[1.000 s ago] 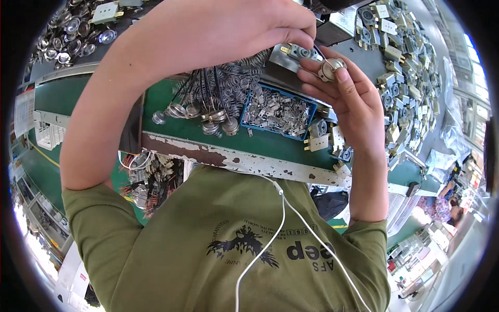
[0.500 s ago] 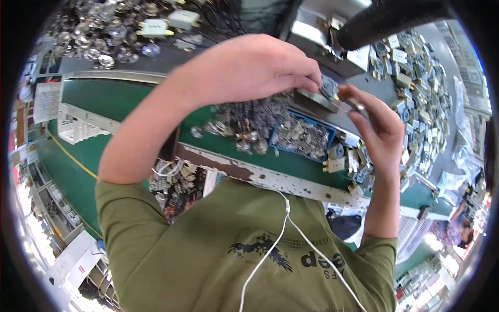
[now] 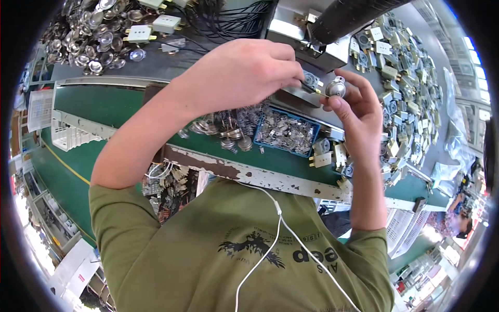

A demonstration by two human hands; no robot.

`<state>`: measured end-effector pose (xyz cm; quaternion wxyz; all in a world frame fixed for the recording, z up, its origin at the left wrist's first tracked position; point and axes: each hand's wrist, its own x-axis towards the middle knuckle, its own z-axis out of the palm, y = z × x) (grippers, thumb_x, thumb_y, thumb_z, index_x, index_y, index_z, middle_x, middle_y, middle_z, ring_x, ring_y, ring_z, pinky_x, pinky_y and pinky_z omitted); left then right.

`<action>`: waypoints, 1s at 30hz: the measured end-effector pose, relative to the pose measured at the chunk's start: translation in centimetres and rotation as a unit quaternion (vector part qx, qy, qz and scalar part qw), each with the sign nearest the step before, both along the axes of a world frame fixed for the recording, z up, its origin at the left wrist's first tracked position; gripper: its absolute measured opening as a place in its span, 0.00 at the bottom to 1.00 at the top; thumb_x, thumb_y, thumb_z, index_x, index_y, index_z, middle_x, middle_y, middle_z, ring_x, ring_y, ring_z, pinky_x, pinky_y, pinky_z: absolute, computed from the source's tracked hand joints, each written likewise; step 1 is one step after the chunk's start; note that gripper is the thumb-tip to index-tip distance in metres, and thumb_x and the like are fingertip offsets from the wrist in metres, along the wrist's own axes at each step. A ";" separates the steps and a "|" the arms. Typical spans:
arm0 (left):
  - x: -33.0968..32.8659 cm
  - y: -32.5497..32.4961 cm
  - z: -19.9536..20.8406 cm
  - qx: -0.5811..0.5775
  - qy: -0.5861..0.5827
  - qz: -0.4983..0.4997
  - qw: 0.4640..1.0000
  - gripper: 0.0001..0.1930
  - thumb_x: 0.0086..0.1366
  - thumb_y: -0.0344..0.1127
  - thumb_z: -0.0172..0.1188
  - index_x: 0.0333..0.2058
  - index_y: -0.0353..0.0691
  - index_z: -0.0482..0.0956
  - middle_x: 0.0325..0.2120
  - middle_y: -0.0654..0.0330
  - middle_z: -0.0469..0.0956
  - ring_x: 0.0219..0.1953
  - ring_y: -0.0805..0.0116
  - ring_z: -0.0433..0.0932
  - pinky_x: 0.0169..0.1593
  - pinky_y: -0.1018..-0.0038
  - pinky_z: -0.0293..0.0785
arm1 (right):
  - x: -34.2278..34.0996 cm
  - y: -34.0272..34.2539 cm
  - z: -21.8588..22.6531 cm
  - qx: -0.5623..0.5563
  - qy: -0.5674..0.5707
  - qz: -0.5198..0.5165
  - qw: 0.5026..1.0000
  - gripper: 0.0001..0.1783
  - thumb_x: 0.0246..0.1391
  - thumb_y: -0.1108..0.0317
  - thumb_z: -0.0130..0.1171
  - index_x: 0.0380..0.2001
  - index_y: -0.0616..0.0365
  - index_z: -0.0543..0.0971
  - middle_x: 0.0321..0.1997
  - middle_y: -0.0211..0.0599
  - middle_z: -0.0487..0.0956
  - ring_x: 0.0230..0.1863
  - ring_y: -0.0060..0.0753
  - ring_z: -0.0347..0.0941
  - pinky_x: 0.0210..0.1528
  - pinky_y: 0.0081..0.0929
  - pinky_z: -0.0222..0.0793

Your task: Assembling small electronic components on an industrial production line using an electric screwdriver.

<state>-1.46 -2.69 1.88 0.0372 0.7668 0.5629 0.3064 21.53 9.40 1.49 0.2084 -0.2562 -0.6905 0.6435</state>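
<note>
My right hand [image 3: 361, 106] grips a round, shiny metal cap-like part [image 3: 337, 87] between thumb and fingers, its domed side showing. Close to its left, my left hand [image 3: 265, 70] is closed in a pinch. A thin dark piece [image 3: 307, 87] sticks out from its fingertips toward the cap; its exact kind is unclear. Behind these fingertips a small grey switch-like part [image 3: 311, 79] sits at a metal fixture [image 3: 301, 96], partly covered by my hand.
Left lies a heap of shiny metal caps [image 3: 96, 44], with black cables [image 3: 244, 23] beside it. A blue tray [image 3: 288, 132] holds small metal pieces. Many whitish block-shaped parts [image 3: 397, 104] cover the right side. A machine with a thick black arm [image 3: 348, 21] stands ahead.
The round metal part in my right hand has turned so that its dome shows. My left fingertips have come down slightly, with the thin dark piece now visible. The whole view has shifted.
</note>
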 end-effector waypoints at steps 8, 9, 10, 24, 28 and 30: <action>0.4 0.2 0.3 0.004 0.080 0.017 0.997 0.14 0.65 0.46 0.65 0.33 0.41 0.77 0.23 0.60 0.77 0.31 0.58 0.82 0.35 0.63 0.78 | -0.6 0.3 0.2 0.150 -0.037 0.023 0.988 0.22 0.61 0.72 0.68 0.58 0.60 0.80 0.39 0.37 0.86 0.36 0.22 0.78 0.42 0.25 0.75; 0.5 0.3 0.2 0.003 0.078 0.013 0.997 0.14 0.65 0.46 0.65 0.33 0.41 0.77 0.23 0.60 0.77 0.31 0.58 0.82 0.35 0.63 0.78 | -0.8 1.0 0.7 0.203 -0.057 0.103 0.972 0.20 0.61 0.71 0.67 0.57 0.59 0.81 0.39 0.39 0.86 0.34 0.26 0.77 0.41 0.28 0.74; 0.4 0.3 0.0 0.004 0.101 -0.005 0.995 0.14 0.66 0.46 0.65 0.33 0.41 0.76 0.24 0.60 0.77 0.31 0.58 0.82 0.35 0.63 0.78 | -1.0 1.6 0.9 0.252 -0.077 0.181 0.947 0.20 0.60 0.70 0.67 0.55 0.58 0.83 0.38 0.41 0.85 0.32 0.29 0.76 0.39 0.31 0.74; 0.8 -1.3 -0.2 -0.091 0.057 -0.063 0.992 0.15 0.65 0.42 0.65 0.50 0.51 0.80 0.29 0.59 0.79 0.37 0.57 0.82 0.42 0.62 0.78 | -0.4 0.1 -0.4 0.444 -0.090 0.041 0.891 0.13 0.62 0.75 0.64 0.49 0.63 0.82 0.50 0.39 0.84 0.48 0.28 0.80 0.53 0.28 0.75; 0.5 -1.0 -0.1 -0.109 0.000 -0.050 0.993 0.13 0.65 0.40 0.65 0.45 0.45 0.79 0.31 0.57 0.79 0.38 0.56 0.82 0.43 0.61 0.78 | -0.2 -0.2 0.6 0.128 -0.078 0.097 0.984 0.18 0.63 0.72 0.66 0.55 0.61 0.80 0.51 0.35 0.84 0.50 0.23 0.79 0.54 0.25 0.74; 0.5 -0.9 0.0 -0.111 0.013 -0.025 0.993 0.11 0.65 0.40 0.65 0.40 0.41 0.76 0.30 0.57 0.79 0.38 0.55 0.82 0.43 0.60 0.78 | -0.7 0.0 1.1 0.071 -0.141 0.168 0.973 0.21 0.64 0.73 0.65 0.59 0.63 0.78 0.51 0.33 0.84 0.51 0.22 0.79 0.56 0.25 0.74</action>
